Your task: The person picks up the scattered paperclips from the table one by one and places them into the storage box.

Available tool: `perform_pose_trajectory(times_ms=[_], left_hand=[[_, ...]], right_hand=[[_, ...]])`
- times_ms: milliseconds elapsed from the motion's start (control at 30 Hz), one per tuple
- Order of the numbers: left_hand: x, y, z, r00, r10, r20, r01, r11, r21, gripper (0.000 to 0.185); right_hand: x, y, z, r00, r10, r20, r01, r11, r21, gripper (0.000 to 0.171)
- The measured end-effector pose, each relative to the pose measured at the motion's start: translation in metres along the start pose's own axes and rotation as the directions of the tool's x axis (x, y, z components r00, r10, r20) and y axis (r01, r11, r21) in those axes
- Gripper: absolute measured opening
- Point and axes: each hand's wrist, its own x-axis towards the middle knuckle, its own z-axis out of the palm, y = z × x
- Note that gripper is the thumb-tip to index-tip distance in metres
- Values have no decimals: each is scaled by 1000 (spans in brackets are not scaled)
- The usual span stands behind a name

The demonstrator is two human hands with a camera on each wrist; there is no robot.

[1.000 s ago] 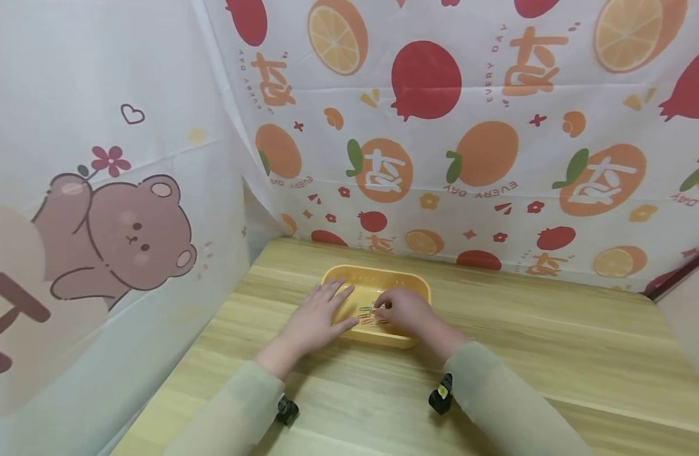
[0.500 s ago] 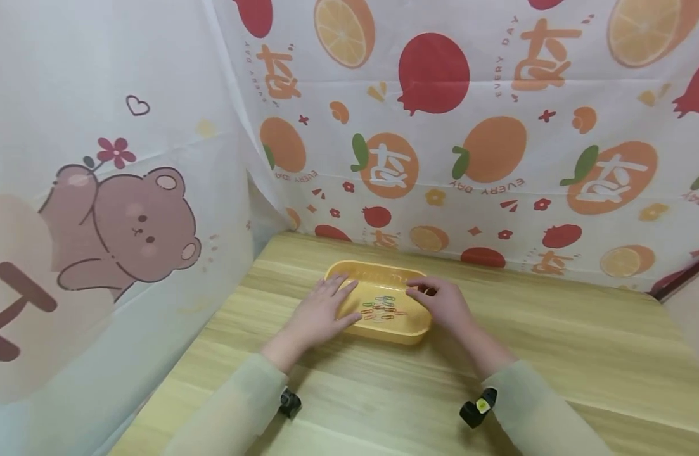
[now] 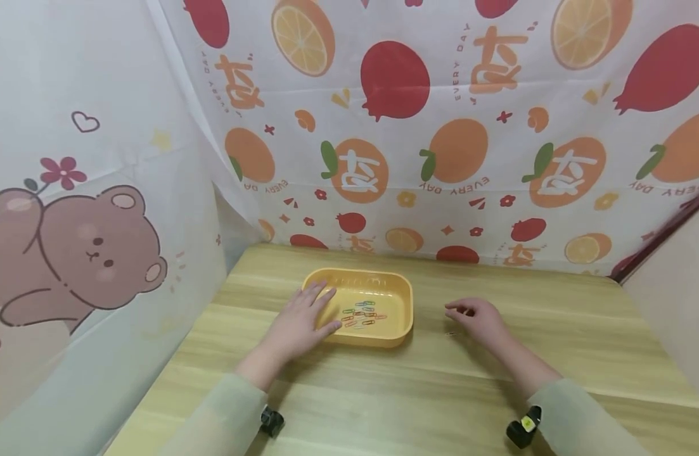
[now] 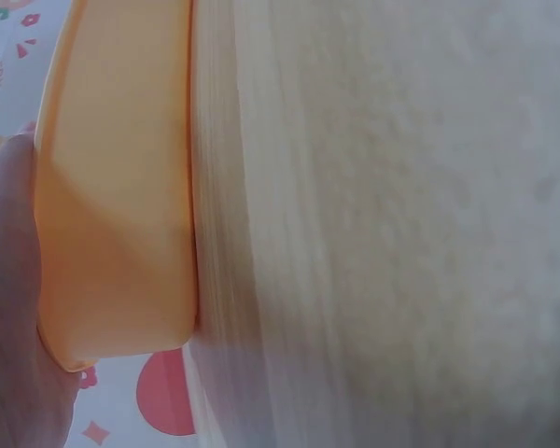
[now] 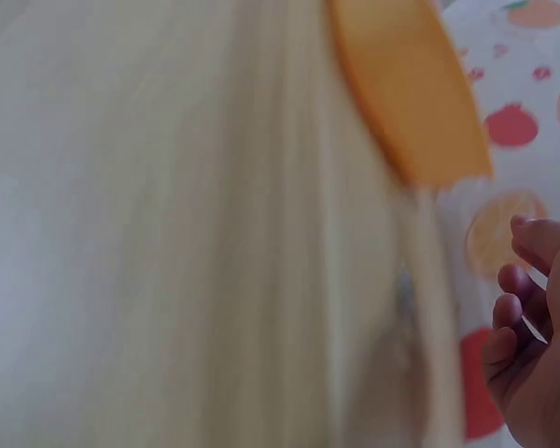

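A yellow plastic tray [image 3: 410, 310] rests on the wooden table, with several small coloured paper clips [image 3: 369, 322] scattered inside. My left hand [image 3: 298, 320] lies over its left end, fingers spread and fairly straight, thumb at the front rim; the left wrist view shows the hand [image 4: 9, 299] against the tray wall [image 4: 121, 215]. Right of the tray, my right hand [image 3: 483, 320] has thumb and forefinger pinched together on what seems a paper clip, mostly hidden by the fingertips. Just below lies a small paper clip [image 3: 450, 334] on the table. The right wrist view is blurred.
A fruit-print cloth [image 3: 395, 79] hangs behind the table [image 3: 349, 392], and a bear-print cloth [image 3: 98, 240] stands on the left. A pale panel [image 3: 674, 304] borders the right side. Small black cameras [image 3: 523, 427] sit at both wrists.
My right hand has left the tray's inside, crossed its right rim and moved right over the table. The left hand stays on the tray. The head view has shifted slightly.
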Motion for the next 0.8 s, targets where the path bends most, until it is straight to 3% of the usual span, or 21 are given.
perform_pose_trajectory(times_ms=[167, 300, 500, 800], left_hand=[[-7, 1, 1, 1000, -8, -3, 8, 1000, -3, 73], [-8, 2, 2, 1000, -10, 0, 10, 1000, 3, 73], [-4, 3, 2, 1000, -3, -3, 3, 1000, -1, 73], [-2, 2, 0, 1000, -10, 2, 10, 1000, 11, 74]], right_hand=[[-13, 27, -3, 997, 9, 77, -6, 999, -42, 23], [-17, 36, -5, 996, -5, 93, 10, 998, -54, 21], [-15, 36, -9, 996, -20, 90, 27, 997, -75, 19], [-12, 32, -5, 984, -81, 158, 108, 979, -171, 16]])
